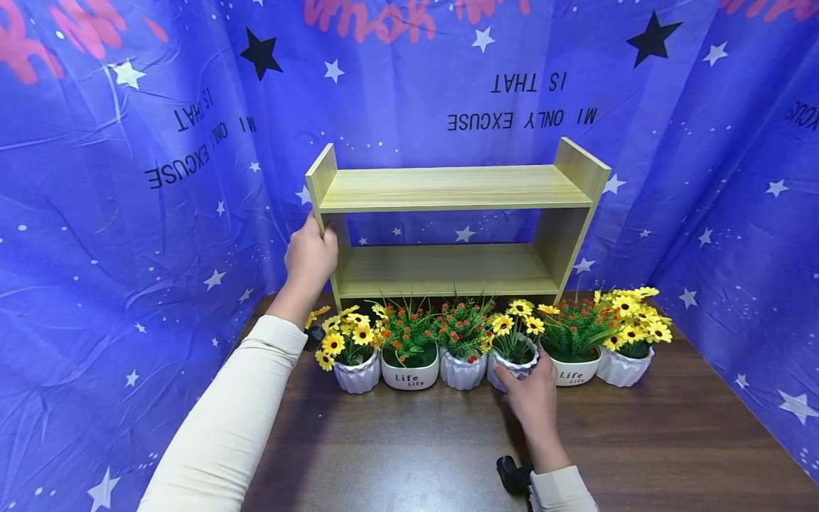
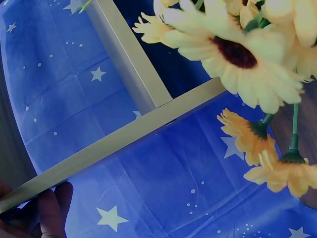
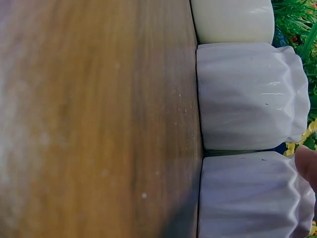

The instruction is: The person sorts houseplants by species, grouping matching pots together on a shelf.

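Note:
My left hand (image 1: 310, 252) grips the left side panel of a light wooden two-tier shelf (image 1: 448, 190), thumb on its inner side. In the left wrist view, the fingers (image 2: 52, 213) curl round the panel's edge (image 2: 99, 151). My right hand (image 1: 537, 398) holds a white fluted flowerpot (image 1: 515, 368) with yellow daisy-like flowers (image 1: 520, 308), thumb and fingers on either side. The right wrist view has the thumb (image 3: 308, 166) at the wavy rim of that pot (image 3: 247, 196), which stands on the table.
Several other potted plants line up before the shelf: a red-dotted plant in a "Life" pot (image 1: 411, 377), a fluted pot (image 1: 463, 373), another "Life" pot (image 1: 579, 373), and yellow flowers at each end. Brown table (image 1: 384, 441) lies in front; a blue starred curtain (image 1: 409, 107) surrounds it.

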`<move>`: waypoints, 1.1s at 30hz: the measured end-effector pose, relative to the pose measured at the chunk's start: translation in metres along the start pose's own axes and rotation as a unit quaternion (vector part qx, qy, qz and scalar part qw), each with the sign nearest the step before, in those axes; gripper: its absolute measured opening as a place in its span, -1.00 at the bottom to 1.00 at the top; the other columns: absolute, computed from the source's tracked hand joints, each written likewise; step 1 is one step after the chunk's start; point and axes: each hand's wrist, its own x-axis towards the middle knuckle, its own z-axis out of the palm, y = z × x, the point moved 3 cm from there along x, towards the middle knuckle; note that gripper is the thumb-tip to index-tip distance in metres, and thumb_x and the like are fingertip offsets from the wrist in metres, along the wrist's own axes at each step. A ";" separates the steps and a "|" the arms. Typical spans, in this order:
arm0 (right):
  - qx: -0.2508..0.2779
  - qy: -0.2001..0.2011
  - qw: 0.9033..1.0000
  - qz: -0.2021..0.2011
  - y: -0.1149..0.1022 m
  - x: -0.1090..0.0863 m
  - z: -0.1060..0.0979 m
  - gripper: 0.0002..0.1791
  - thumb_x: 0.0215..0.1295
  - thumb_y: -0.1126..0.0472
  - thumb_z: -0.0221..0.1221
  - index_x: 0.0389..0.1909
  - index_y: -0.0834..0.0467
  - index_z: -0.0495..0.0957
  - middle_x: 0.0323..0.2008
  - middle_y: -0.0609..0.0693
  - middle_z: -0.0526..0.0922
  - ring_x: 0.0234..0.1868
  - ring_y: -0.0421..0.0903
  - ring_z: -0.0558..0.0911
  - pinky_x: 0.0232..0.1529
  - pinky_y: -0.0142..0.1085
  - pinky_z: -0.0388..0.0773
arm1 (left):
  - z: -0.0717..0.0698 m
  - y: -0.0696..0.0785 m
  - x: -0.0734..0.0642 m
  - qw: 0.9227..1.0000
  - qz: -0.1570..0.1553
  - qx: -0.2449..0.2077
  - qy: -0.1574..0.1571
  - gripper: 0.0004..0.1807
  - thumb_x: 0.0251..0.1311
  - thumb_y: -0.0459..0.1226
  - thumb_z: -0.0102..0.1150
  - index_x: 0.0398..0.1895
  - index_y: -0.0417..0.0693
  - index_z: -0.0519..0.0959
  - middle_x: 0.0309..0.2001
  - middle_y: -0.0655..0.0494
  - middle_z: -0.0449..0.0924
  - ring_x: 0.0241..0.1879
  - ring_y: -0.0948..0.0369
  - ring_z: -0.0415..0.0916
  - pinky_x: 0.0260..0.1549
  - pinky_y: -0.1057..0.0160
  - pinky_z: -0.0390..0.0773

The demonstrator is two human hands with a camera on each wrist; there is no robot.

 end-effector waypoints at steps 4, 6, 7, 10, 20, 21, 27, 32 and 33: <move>-0.019 0.007 1.000 0.009 -0.001 0.000 0.001 0.04 0.08 0.07 0.43 0.41 0.44 0.07 0.24 0.50 0.23 0.25 0.44 0.28 0.19 0.35 0.03 | 0.000 -0.001 0.000 1.000 -0.001 0.001 -0.001 -0.60 0.50 -0.10 -0.18 0.22 -0.08 0.43 0.06 -0.28 0.59 0.02 -0.28 0.55 -0.13 -0.29 0.45; -0.026 0.012 1.000 0.009 -0.001 0.000 0.002 0.02 0.09 0.06 0.43 0.40 0.44 0.09 0.22 0.49 0.25 0.24 0.43 0.29 0.15 0.33 0.05 | 0.001 0.000 0.000 1.000 -0.003 0.000 -0.002 -0.60 0.50 -0.10 -0.18 0.23 -0.07 0.42 0.07 -0.27 0.59 0.04 -0.27 0.54 -0.11 -0.29 0.44; -0.026 0.014 1.000 0.009 -0.001 0.000 0.002 0.01 0.09 0.06 0.43 0.40 0.44 0.10 0.22 0.49 0.25 0.24 0.42 0.29 0.15 0.32 0.06 | 0.001 0.000 0.000 1.000 -0.005 0.000 -0.002 -0.61 0.50 -0.09 -0.18 0.22 -0.07 0.43 0.07 -0.27 0.59 0.04 -0.27 0.54 -0.11 -0.30 0.44; -0.028 0.020 0.999 0.010 -0.001 0.000 0.001 -0.01 0.10 0.06 0.42 0.39 0.44 0.13 0.22 0.48 0.26 0.24 0.42 0.29 0.14 0.30 0.09 | 0.001 0.000 0.000 1.000 -0.010 -0.001 -0.003 -0.62 0.50 -0.09 -0.18 0.21 -0.05 0.43 0.08 -0.26 0.59 0.06 -0.25 0.54 -0.10 -0.29 0.43; -0.028 0.020 0.999 0.011 -0.001 -0.001 0.000 0.01 0.06 0.06 0.45 0.38 0.47 0.14 0.20 0.50 0.25 0.24 0.40 0.26 0.20 0.25 0.12 | 0.001 0.000 0.000 1.000 -0.012 -0.002 -0.002 -0.62 0.50 -0.09 -0.18 0.19 -0.07 0.43 0.07 -0.26 0.59 0.06 -0.25 0.54 -0.09 -0.29 0.43; -0.027 0.020 0.999 0.011 0.000 -0.001 0.000 0.02 0.05 0.07 0.46 0.38 0.48 0.15 0.19 0.50 0.25 0.24 0.39 0.26 0.20 0.24 0.13 | 0.001 0.000 0.000 1.000 -0.012 -0.002 -0.001 -0.62 0.50 -0.09 -0.18 0.20 -0.08 0.43 0.07 -0.26 0.59 0.05 -0.26 0.54 -0.09 -0.29 0.43; -0.012 0.014 1.000 0.014 0.001 -0.001 0.001 0.05 0.02 0.06 0.47 0.38 0.46 0.13 0.21 0.51 0.20 0.25 0.40 0.21 0.21 0.23 0.14 | 0.001 0.000 0.001 1.000 -0.009 -0.002 0.002 -0.61 0.50 -0.09 -0.19 0.20 -0.08 0.43 0.09 -0.26 0.59 0.06 -0.26 0.54 -0.09 -0.29 0.43; -0.007 0.008 1.000 0.019 0.004 -0.001 0.002 0.05 0.01 0.07 0.47 0.39 0.44 0.12 0.16 0.50 0.22 0.20 0.38 0.21 0.16 0.21 0.16 | 0.001 0.000 0.000 1.000 -0.013 -0.002 -0.001 -0.61 0.50 -0.09 -0.21 0.21 -0.07 0.42 0.09 -0.25 0.59 0.08 -0.25 0.53 -0.08 -0.30 0.43; -0.005 0.007 1.000 0.022 0.004 -0.001 0.002 0.05 0.02 0.07 0.47 0.40 0.44 0.12 0.15 0.49 0.23 0.19 0.37 0.21 0.15 0.21 0.17 | 0.002 0.000 0.000 1.000 -0.014 -0.002 -0.003 -0.61 0.50 -0.09 -0.21 0.21 -0.07 0.42 0.09 -0.25 0.59 0.08 -0.25 0.53 -0.07 -0.30 0.42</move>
